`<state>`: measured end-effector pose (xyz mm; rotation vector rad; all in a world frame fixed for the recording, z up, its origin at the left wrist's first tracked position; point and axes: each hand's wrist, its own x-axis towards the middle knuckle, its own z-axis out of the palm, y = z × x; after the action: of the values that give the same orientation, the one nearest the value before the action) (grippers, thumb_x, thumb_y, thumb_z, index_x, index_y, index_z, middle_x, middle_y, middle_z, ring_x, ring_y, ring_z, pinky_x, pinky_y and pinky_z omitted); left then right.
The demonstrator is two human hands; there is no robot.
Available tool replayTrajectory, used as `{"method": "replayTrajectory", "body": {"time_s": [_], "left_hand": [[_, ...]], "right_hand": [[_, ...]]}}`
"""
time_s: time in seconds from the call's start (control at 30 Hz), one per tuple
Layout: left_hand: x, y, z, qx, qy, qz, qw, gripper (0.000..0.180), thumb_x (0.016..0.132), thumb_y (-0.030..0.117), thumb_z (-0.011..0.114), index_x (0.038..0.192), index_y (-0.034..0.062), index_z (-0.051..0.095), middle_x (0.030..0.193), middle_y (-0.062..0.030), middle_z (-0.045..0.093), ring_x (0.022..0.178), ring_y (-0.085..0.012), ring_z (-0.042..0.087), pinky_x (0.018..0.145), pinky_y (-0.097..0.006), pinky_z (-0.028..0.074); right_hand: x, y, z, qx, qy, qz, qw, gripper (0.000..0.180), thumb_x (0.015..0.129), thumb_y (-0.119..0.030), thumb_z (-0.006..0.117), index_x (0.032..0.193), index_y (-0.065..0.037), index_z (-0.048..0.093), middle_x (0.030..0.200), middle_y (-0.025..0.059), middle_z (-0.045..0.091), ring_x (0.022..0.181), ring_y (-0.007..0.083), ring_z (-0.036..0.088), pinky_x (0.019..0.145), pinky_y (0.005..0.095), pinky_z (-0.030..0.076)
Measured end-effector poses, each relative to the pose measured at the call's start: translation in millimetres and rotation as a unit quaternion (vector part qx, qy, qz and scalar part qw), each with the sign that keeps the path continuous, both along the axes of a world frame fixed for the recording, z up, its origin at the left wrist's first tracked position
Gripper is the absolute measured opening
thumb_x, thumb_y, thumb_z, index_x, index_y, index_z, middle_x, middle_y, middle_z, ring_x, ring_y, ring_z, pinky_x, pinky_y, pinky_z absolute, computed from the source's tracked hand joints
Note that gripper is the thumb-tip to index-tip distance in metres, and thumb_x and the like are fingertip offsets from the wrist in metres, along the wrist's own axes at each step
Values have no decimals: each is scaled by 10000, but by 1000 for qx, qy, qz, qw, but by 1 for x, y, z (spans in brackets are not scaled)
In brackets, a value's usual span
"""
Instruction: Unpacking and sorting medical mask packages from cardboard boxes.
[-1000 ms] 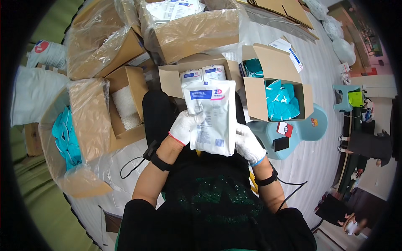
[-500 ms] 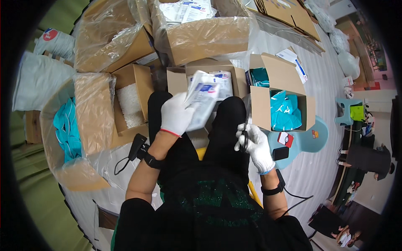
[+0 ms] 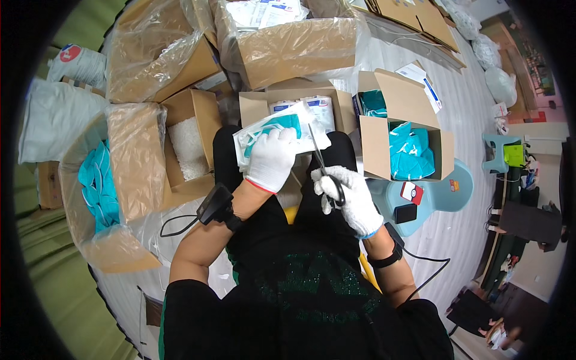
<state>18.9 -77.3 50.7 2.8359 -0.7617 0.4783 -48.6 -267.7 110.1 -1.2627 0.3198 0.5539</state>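
My left hand (image 3: 270, 159), in a white knit glove, is closed on a clear-and-white plastic pouch (image 3: 288, 123) with a teal face mask visible inside. The pouch lies over my knees, its right end free. In my gloved right hand (image 3: 355, 203) is a pair of black-handled scissors (image 3: 319, 155). Their blades point away from me and meet or overlap the right end of the pouch; whether they have cut it I cannot tell. Just beyond, a small cardboard box (image 3: 253, 109) holds more white-and-blue pouches.
On the right, an open carton (image 3: 373, 153) holds teal masks, beside a light blue stool (image 3: 459, 201) carrying a phone (image 3: 405, 213) and a red-and-white box (image 3: 411, 192). Plastic-lined cartons stand left and ahead, one with teal masks (image 3: 99, 186). A box of white shredded filler (image 3: 189, 150) sits at left.
The pouch has been turned over and swung right, now showing its teal mask side. My right hand has moved left and inward, bringing the scissor blades to the pouch's end.
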Motion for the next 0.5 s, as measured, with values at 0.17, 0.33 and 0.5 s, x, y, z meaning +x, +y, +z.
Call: {"method": "replayTrajectory", "body": {"time_s": [0.17,0.33,0.5], "left_hand": [[3,7,4,-53,24,7,998,338,735,87,616,1068,47,662,929,-81,595,875,-267,592,737,-391,492],[7,10,10,-120,39,1,992,348,724,66,609,1067,42,656,920,-68,590,846,-274,594,719,-394,496],[2,2,-5,-46,26,-19,998,307,738,91,600,1036,36,650,893,-62,574,812,-263,584,692,-374,493]], "right_hand": [[-5,8,1,-55,-15,-7,998,320,880,-90,693,1139,72,599,718,32,591,489,81,539,473,214,426],[-6,5,-2,-54,-36,9,998,323,892,-105,679,1148,72,593,712,29,589,494,80,540,476,213,428],[16,10,-4,-25,25,1,999,268,907,-144,671,1071,59,606,775,48,609,503,105,563,466,226,457]]}}
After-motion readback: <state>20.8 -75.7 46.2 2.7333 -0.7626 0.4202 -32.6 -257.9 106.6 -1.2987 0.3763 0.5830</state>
